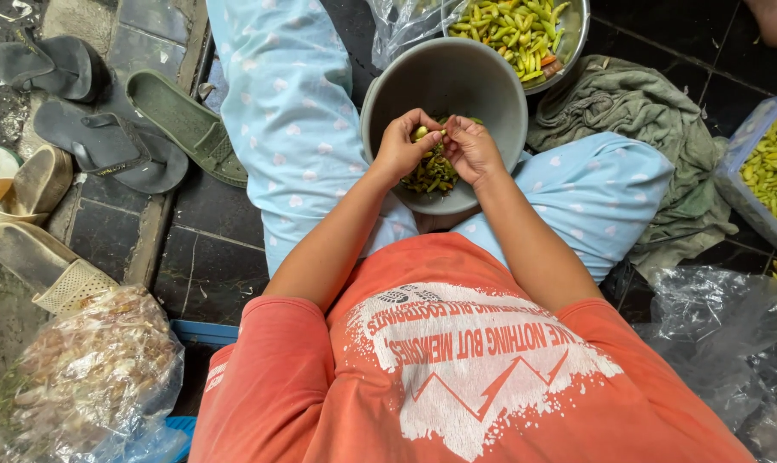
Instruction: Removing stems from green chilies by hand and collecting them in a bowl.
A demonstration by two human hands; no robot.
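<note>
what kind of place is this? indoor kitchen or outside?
Likely a home back step or doorway floor, not a kitchen counter. The person sits on dark floor tiles, sandals lie beside them, and both hands work small green chillies over a grey bowl in their lap.

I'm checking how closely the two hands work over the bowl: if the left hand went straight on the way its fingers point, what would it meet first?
Probably the right hand. The left hand points at it across the green chili pinched between them, above the grey bowl. Depth is hard to judge.
</note>
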